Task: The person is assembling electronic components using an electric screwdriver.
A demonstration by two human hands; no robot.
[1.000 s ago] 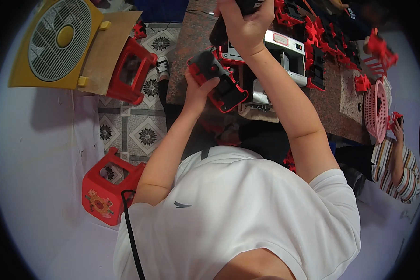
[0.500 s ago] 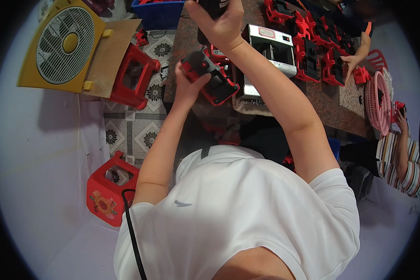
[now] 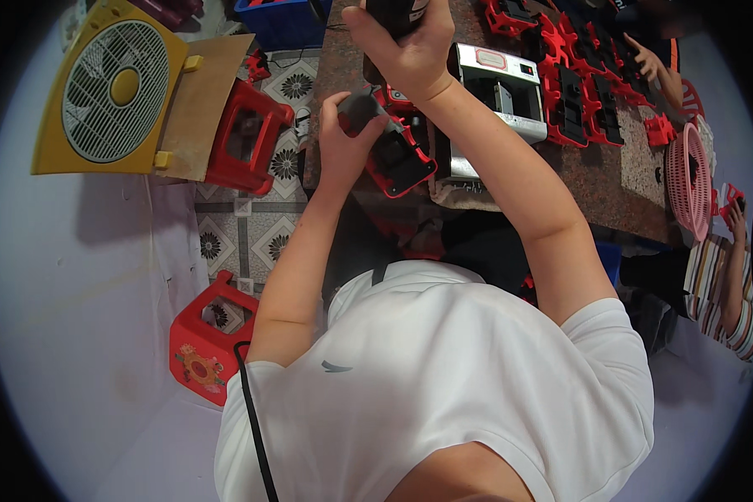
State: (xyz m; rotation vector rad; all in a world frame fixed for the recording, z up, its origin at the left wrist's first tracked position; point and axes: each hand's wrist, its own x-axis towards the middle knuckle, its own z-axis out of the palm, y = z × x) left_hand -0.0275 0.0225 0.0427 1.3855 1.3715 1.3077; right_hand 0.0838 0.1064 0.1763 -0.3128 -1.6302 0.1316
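My right hand (image 3: 416,58), at the top of the view, is closed around a black handheld tool (image 3: 396,14) that looks like an electric screwdriver. Its working end is hidden behind my hand. Below it, my left hand (image 3: 347,142) curls its thumb and fingers about the grey rounded end of a red and black plastic housing (image 3: 400,161). This housing lies tilted at the table's near edge, with a dark recess facing up. More red parts show between my two hands, partly covered.
A silver metal device (image 3: 510,100) stands right of my right wrist on the speckled table (image 3: 577,197). Several red and black housings (image 3: 567,105) lie beyond it, near a co-worker's hand (image 3: 647,60). A pink basket (image 3: 686,184), a yellow fan (image 3: 113,92) and red stools (image 3: 213,339) surround the table.
The view has shifted slightly, moving most things a little right and down. My left fingers have loosened and spread somewhat around the housing's end. The co-worker's hand has moved away from the housings' near end.
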